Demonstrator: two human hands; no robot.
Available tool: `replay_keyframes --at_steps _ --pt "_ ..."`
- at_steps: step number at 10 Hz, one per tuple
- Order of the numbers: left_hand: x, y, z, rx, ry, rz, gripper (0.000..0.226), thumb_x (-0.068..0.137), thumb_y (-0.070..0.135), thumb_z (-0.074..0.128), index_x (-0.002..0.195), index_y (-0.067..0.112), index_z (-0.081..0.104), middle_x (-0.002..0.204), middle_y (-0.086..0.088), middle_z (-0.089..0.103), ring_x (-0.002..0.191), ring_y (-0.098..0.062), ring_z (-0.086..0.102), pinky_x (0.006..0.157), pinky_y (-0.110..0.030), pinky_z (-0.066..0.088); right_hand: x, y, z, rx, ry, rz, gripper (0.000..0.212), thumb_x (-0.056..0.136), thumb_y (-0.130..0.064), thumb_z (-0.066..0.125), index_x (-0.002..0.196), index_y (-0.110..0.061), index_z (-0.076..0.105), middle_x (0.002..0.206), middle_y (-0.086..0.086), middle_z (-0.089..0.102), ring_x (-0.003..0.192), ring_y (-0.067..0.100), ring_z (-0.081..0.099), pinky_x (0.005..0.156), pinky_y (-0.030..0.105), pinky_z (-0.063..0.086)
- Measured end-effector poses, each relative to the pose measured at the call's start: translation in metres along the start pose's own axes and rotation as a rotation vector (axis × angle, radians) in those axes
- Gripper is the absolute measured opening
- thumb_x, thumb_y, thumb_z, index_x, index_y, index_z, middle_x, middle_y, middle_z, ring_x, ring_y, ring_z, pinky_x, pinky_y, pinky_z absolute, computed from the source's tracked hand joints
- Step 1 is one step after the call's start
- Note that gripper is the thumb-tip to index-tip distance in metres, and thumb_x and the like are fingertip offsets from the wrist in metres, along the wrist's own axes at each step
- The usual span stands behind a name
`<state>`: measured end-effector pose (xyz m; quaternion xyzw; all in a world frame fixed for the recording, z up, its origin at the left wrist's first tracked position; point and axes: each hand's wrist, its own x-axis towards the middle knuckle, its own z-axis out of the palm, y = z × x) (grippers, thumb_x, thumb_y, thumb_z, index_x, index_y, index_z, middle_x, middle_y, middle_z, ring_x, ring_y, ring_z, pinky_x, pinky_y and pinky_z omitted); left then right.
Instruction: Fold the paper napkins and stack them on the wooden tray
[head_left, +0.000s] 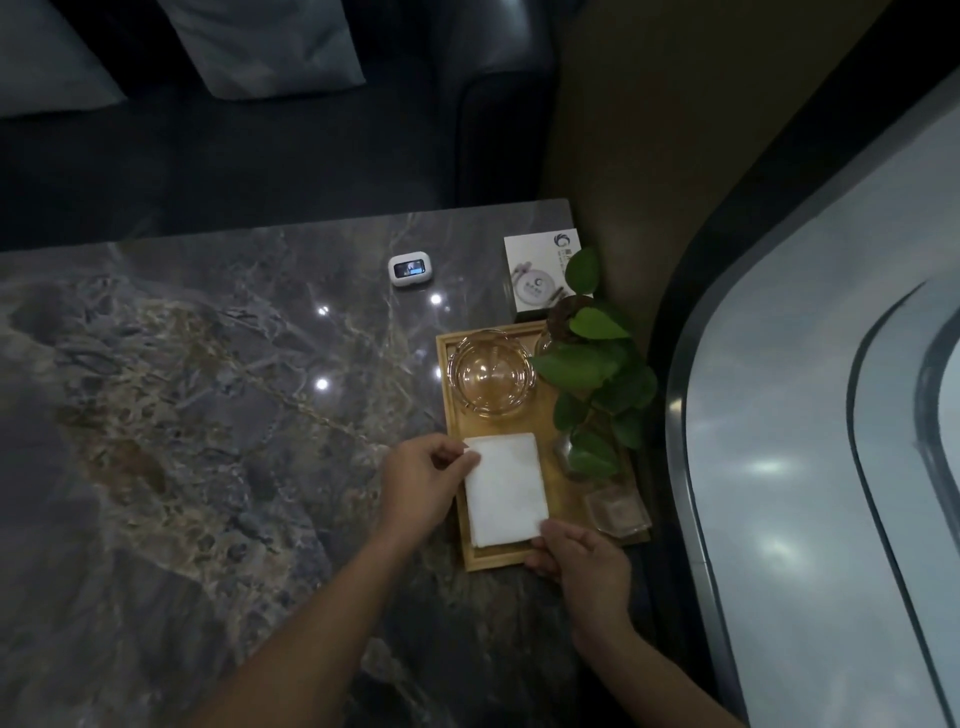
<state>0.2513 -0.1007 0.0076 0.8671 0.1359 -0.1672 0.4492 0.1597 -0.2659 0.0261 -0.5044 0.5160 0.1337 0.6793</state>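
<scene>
A folded white napkin stack (505, 489) lies on the near end of the wooden tray (448, 395), short of the glass ashtray (491, 375) and beside the leafy plant (597, 384). The left hand (421, 480) pinches the stack's far-left corner; the right hand (582, 564) holds its near-right corner, each grip narrow on paper. No loose napkins show on the marble bench (208, 415), so the task looks nearly finished, with only squaring the pile apparently left.
</scene>
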Motion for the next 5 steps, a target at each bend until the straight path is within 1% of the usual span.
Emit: replay_keyframes --at_steps 1,2,3,4,5 --pt "0.002 -0.001 0.002 0.006 0.02 -0.003 0.009 0.08 0.029 0.08 0.084 0.021 0.077 0.077 0.01 0.073 0.072 -0.007 0.069 0.07 -0.039 0.062 0.002 0.001 0.001 -0.012 0.012 -0.004 0.015 0.087 -0.001 0.067 0.098 0.01 0.066 0.071 0.017 0.072 0.047 0.018 0.064 0.06 0.032 0.055" --pt "0.006 -0.001 0.004 0.007 0.043 -0.009 0.012 0.078 0.032 0.081 0.079 0.023 0.074 0.074 0.009 0.071 0.07 -0.008 0.068 0.065 -0.036 0.06 0.002 0.0 0.002 -0.049 0.027 -0.025 0.014 0.086 -0.004 0.07 0.093 0.008 0.065 0.067 0.016 0.071 0.046 0.018 0.064 0.055 0.031 0.055" --pt "0.003 0.004 0.002 0.046 0.108 0.023 0.021 0.075 0.031 0.083 0.078 0.021 0.065 0.07 0.005 0.066 0.064 -0.01 0.061 0.055 -0.025 0.049 0.004 0.005 -0.001 -0.138 0.038 -0.099 0.019 0.087 -0.012 0.071 0.085 0.006 0.064 0.057 0.011 0.067 0.043 0.018 0.06 0.05 0.031 0.052" --pt "-0.004 0.0 0.0 0.15 0.111 0.132 0.024 0.076 0.032 0.081 0.076 0.023 0.059 0.07 0.007 0.06 0.063 -0.008 0.055 0.054 -0.023 0.045 0.001 0.007 -0.005 -0.269 0.015 -0.194 0.036 0.095 -0.02 0.06 0.07 0.007 0.061 0.049 0.008 0.061 0.042 0.021 0.057 0.047 0.03 0.047" --pt "-0.023 -0.008 0.001 0.258 0.073 0.251 0.017 0.084 0.036 0.073 0.078 0.026 0.06 0.074 0.011 0.056 0.067 -0.002 0.052 0.057 -0.021 0.044 -0.004 0.008 -0.005 -0.344 -0.084 -0.325 0.042 0.098 -0.018 0.054 0.065 0.008 0.056 0.048 0.01 0.058 0.04 0.02 0.055 0.042 0.028 0.044"
